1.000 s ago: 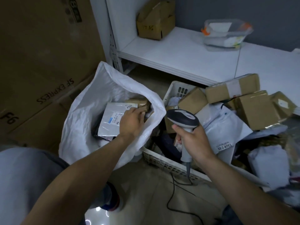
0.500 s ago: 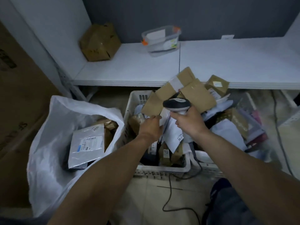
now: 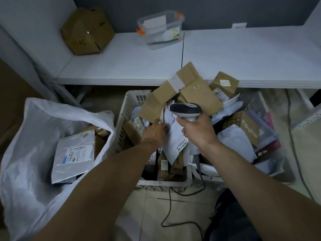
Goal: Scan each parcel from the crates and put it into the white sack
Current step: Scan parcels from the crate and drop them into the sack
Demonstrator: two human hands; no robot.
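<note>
White plastic is what I am reaching for: the white mailer (image 3: pixel 174 136), printed label turned up toward me, is lying in the left crate (image 3: pixel 129 108) with its long axis running roughly from twelve o'clock down to six, draped over the smaller boxes beneath. My left hand (image 3: pixel 153 133) is touching its left edge, so the mailer is sitting at about three o'clock from my knuckles. My fingers (image 3: pixel 163 128) are curling down onto that edge, but I cannot tell whether they are actually pinching it, since the back of the hand is hiding the tips. At twelve o'clock from that hand a brown box (image 3: pixel 152 108) is leaning over the mailer's top end, my thumb just beside its lower edge. My right hand (image 3: pixel 199 132), at three o'clock across the mailer, is wrapping firmly round the handle of the scanner (image 3: pixel 186 110), whose head is hovering above the mailer's upper half. I am judging the left hand the nearer one for the lift, pulling toward six o'clock, out from under the box. Beside the crate, at nine o'clock, the white sack (image 3: pixel 34 129) is gaping with a grey mailer (image 3: pixel 74 153) lying inside.
</note>
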